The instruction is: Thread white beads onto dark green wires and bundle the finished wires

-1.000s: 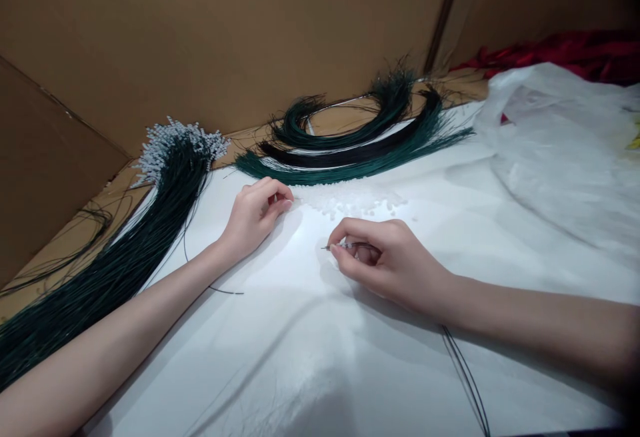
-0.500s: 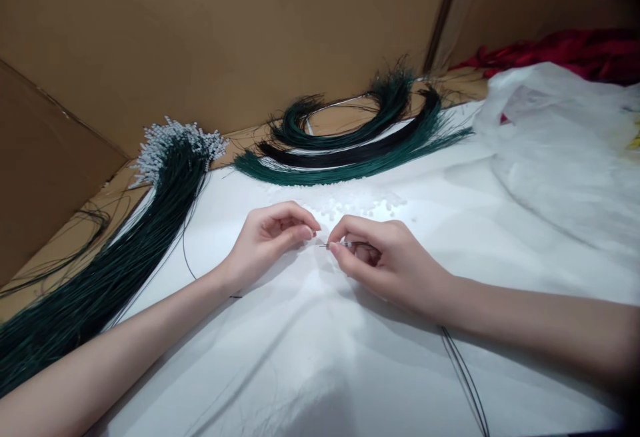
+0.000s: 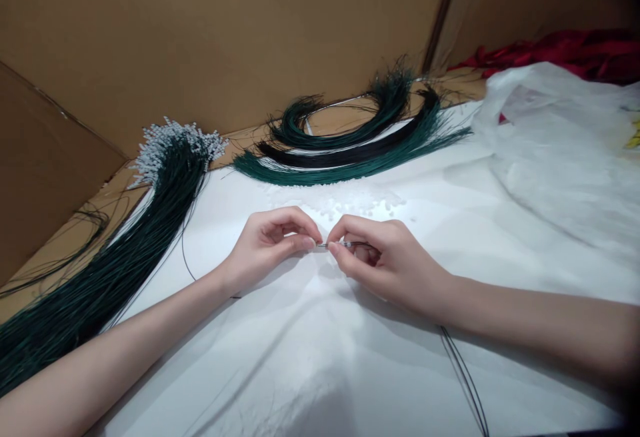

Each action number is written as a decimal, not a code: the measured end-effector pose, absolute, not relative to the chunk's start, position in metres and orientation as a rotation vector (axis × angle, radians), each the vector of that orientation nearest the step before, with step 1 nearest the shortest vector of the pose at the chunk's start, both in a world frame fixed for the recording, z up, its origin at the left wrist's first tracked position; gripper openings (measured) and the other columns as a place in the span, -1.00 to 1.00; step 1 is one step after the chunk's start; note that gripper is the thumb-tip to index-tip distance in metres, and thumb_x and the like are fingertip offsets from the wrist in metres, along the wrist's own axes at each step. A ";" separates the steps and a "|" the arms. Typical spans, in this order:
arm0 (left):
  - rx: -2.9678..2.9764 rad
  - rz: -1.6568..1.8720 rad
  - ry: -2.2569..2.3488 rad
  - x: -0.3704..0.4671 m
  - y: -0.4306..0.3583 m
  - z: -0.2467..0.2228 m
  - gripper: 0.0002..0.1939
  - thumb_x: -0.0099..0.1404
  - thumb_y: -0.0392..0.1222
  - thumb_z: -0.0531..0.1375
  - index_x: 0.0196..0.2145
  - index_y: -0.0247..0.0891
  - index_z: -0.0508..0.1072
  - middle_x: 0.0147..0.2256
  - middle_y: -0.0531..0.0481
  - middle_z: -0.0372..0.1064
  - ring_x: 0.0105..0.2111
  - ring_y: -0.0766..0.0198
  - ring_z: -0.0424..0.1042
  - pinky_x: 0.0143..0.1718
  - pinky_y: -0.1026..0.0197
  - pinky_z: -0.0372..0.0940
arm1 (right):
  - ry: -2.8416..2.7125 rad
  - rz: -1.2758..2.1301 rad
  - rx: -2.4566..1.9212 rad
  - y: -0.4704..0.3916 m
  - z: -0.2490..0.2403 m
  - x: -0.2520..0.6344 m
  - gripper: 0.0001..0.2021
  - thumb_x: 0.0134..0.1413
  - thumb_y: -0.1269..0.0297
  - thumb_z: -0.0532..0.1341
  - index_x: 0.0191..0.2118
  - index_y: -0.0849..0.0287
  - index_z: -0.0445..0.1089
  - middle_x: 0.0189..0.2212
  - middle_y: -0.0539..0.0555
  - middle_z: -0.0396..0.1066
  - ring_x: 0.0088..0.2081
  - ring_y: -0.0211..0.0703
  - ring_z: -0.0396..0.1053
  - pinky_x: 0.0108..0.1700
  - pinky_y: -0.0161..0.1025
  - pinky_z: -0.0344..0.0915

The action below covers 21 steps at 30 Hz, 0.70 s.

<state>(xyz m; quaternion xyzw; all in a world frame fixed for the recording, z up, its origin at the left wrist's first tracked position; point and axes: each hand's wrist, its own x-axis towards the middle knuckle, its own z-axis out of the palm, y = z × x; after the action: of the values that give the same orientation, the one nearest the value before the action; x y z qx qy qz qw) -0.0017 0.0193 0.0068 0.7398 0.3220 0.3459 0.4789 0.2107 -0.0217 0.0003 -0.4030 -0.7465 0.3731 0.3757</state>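
Observation:
Thumb and fingertips of my right hand (image 3: 385, 254) pinch thin dark wires (image 3: 466, 377), whose long ends trail out below the wrist toward the front edge. A small white bead (image 3: 349, 244) shows on the wires within that hand. My left hand (image 3: 277, 234) is closed in a pinch at the short wire tips sticking out from the right fingers; whether a bead is also between its fingertips is hidden. Just beyond both hands, loose white beads (image 3: 345, 205) lie scattered on the white sheet (image 3: 280, 370).
On the left lies a thick bundle of dark green wires (image 3: 135, 250) with white beaded ends (image 3: 175, 147). Curved bundles of green and black wire (image 3: 350, 157) rest at the back before a cardboard wall (image 3: 250, 30). Clear plastic (image 3: 555, 157) and red fabric (image 3: 565, 54) are at right.
My left fingertips have moved slightly right and down, closing the gap to the wire tips. My right hand has stayed nearly still.

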 end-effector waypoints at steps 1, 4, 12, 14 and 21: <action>1.804 0.848 0.778 -0.002 0.019 0.006 -0.99 0.27 -0.31 0.30 -0.34 -0.25 0.53 -0.34 0.00 0.47 -0.32 0.35 0.44 -0.26 0.32 0.33 | -1.912 0.957 -1.031 -0.022 0.000 0.211 -0.93 0.17 0.40 0.15 -0.34 0.20 0.34 -0.64 -0.15 0.13 -0.61 -0.42 0.01 -0.51 -0.38 -0.01; 1.806 0.857 0.763 -0.002 0.019 0.006 -0.97 0.25 -0.30 0.32 -0.35 -0.26 0.52 -0.35 -0.01 0.46 -0.32 0.33 0.43 -0.26 0.30 0.34 | -1.915 0.961 -1.030 -0.022 0.001 0.211 -0.93 0.17 0.41 0.14 -0.34 0.19 0.33 -0.64 -0.15 0.13 -0.61 -0.42 0.01 -0.52 -0.38 -0.02; 1.777 0.859 0.768 -0.001 0.018 0.006 -0.90 0.20 -0.31 0.35 -0.31 -0.27 0.51 -0.33 -0.02 0.49 -0.32 0.32 0.47 -0.27 0.30 0.38 | -1.913 0.954 -1.021 -0.022 0.000 0.210 -0.92 0.18 0.39 0.14 -0.35 0.20 0.33 -0.63 -0.15 0.13 -0.61 -0.42 0.00 -0.52 -0.38 -0.02; 1.776 0.868 0.768 -0.002 0.018 0.006 -0.88 0.19 -0.32 0.36 -0.30 -0.27 0.51 -0.33 -0.01 0.49 -0.33 0.33 0.48 -0.26 0.31 0.39 | -1.911 0.946 -1.016 -0.022 0.000 0.210 -0.92 0.18 0.39 0.15 -0.36 0.20 0.33 -0.63 -0.15 0.13 -0.61 -0.42 0.00 -0.52 -0.38 -0.02; 1.790 0.855 0.755 -0.002 0.018 0.007 -0.92 0.22 -0.34 0.34 -0.30 -0.23 0.55 -0.32 0.00 0.51 -0.31 0.36 0.47 -0.26 0.35 0.37 | -1.906 0.950 -1.012 -0.023 0.000 0.210 -0.92 0.18 0.40 0.14 -0.35 0.19 0.33 -0.64 -0.15 0.13 -0.62 -0.41 0.00 -0.52 -0.37 -0.03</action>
<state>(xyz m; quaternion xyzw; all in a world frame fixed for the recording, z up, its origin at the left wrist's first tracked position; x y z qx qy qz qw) -0.0016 0.0178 0.0067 0.7363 0.3106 0.3517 0.4875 0.2103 -0.0228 -0.0001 -0.3967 -0.7472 0.3724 0.3817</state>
